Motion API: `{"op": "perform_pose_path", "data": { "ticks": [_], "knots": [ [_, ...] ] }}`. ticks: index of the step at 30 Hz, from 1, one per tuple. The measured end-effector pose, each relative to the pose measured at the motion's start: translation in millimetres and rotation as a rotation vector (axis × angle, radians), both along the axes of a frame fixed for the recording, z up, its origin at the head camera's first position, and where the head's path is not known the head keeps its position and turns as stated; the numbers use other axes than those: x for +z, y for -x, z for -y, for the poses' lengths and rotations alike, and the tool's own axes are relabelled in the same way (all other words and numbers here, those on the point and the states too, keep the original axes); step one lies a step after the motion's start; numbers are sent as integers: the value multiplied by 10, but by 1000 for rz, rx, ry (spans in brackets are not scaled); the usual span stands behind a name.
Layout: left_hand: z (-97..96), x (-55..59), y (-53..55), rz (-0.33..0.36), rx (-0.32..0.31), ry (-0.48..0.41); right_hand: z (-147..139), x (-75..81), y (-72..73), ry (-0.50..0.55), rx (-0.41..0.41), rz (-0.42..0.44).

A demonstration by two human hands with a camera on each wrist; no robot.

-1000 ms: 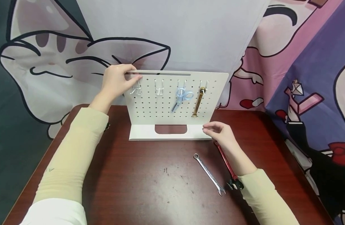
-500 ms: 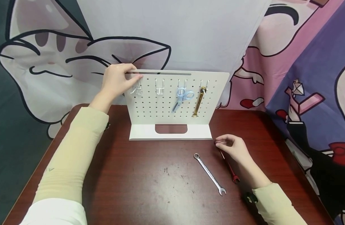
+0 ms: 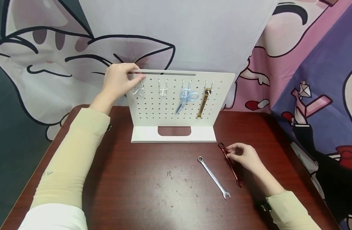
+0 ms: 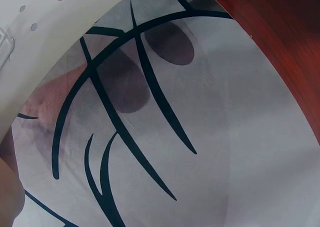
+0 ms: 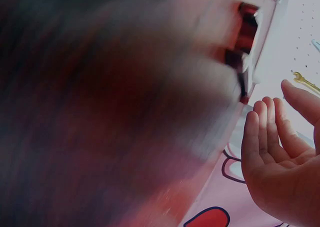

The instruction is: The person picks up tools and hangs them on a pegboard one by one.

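My left hand (image 3: pixel 118 81) grips the upper left corner of a white pegboard stand (image 3: pixel 170 111), thumb in front of the board. Light blue scissors (image 3: pixel 183 101) and a gold combination wrench (image 3: pixel 203 103) hang from its hooks. On the table to the right lies a red combination wrench (image 3: pixel 231 166), its ring end toward the board. Beside it is my right hand (image 3: pixel 246 157), thumb and fingers bent loosely, fingertips right at the shaft. The right wrist view shows that hand (image 5: pixel 280 157) with its thumb apart and nothing in the fingers. A silver combination wrench (image 3: pixel 213 177) lies nearer me.
Two white hooks, one of them a double hook (image 3: pixel 163 92), carry nothing on the board's left half. The brown table (image 3: pixel 153 185) extends past the stand on both sides. Behind stands a white panel (image 3: pixel 178 32), with cartoon-printed cloth (image 3: pixel 302 73) around it.
My right hand has drawn back from the stand's lower right corner, down and right to beside the red wrench. My left hand keeps its hold on the board.
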State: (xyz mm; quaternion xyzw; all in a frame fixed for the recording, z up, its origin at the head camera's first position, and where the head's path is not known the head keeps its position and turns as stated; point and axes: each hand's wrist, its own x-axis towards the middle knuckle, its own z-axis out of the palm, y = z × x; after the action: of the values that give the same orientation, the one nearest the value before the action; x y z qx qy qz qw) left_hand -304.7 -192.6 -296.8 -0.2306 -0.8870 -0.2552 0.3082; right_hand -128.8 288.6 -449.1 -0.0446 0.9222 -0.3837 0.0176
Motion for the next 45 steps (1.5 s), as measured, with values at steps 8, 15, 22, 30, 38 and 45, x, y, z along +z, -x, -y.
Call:
{"op": "perform_pose_path", "data": {
  "ticks": [8, 15, 22, 30, 38, 45],
  "knots": [
    [-25, 25, -8, 13, 13, 9, -73, -82, 0, 10, 53, 66],
    [-50, 49, -2, 26, 8, 17, -69, -111, -33, 36, 67, 93],
    [-47, 53, -11, 27, 13, 18, -64, -166, -16, -4, 42, 82],
    [-37, 41, -2, 28, 8, 13, -26, -200, 4, -66, 0, 58],
    [-21, 32, -1, 14, 12, -2, 16, -169, 31, -115, -70, 63],
    [-17, 9, -4, 12, 18, -4, 26, -153, 41, -130, -85, 48]
  ]
}}
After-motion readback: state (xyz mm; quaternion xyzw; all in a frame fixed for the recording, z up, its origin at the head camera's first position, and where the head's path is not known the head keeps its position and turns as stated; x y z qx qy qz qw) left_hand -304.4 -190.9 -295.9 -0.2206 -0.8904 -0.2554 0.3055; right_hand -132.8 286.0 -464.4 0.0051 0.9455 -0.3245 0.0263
